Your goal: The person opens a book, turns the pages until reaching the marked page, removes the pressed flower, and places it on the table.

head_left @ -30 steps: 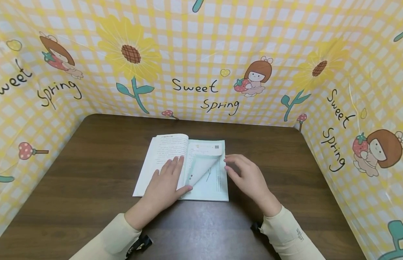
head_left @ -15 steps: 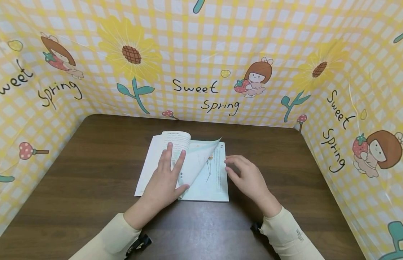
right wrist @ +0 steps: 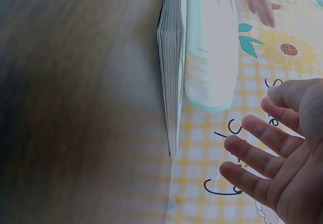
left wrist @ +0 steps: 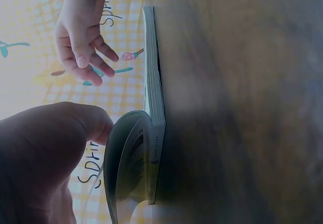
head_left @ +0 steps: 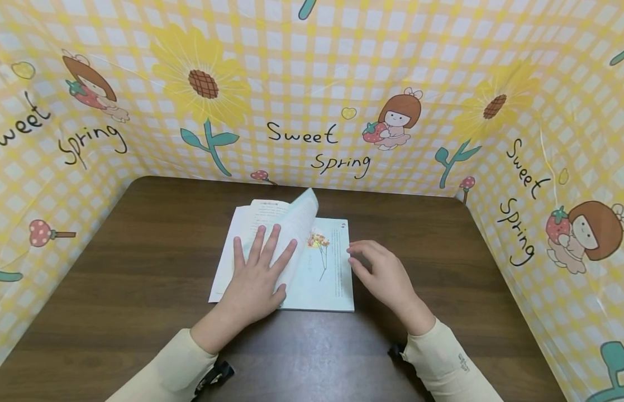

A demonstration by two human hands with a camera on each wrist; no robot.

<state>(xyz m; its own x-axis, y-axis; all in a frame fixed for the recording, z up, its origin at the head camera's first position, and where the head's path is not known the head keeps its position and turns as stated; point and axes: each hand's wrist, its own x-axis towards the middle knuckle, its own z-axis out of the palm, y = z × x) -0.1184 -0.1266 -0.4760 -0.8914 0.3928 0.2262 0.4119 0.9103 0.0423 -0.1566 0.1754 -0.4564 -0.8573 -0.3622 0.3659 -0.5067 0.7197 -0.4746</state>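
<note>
An open book (head_left: pixel 337 268) lies on the table, its right page showing a printed flower drawing. A lifted page (head_left: pixel 304 218) leans over to the left, its top corner standing up. Across that page spreads my left hand (head_left: pixel 256 285), fingers apart and straight, pressing it leftward. In the left wrist view the left thumb (left wrist: pixel 96 123) touches the bowed pages from the outside. My right hand (head_left: pixel 384 273) stays beside the book's right edge, fingers loosely bent and holding nothing. The right wrist view shows the right hand (right wrist: pixel 282 158) apart from the raised page (right wrist: pixel 212 77).
A dark wooden table (head_left: pixel 156 251) surrounds the book. Yellow checked cloth walls (head_left: pixel 301 78) with printed flowers and figures enclose the back and both sides. Each forearm wears a dark strap, such as the left strap (head_left: pixel 216 377), below a light sleeve.
The page has swung from right to left, uncovering the flower drawing. My left hand has shifted over it with fingers spreading wider. The right hand has stayed in place.
</note>
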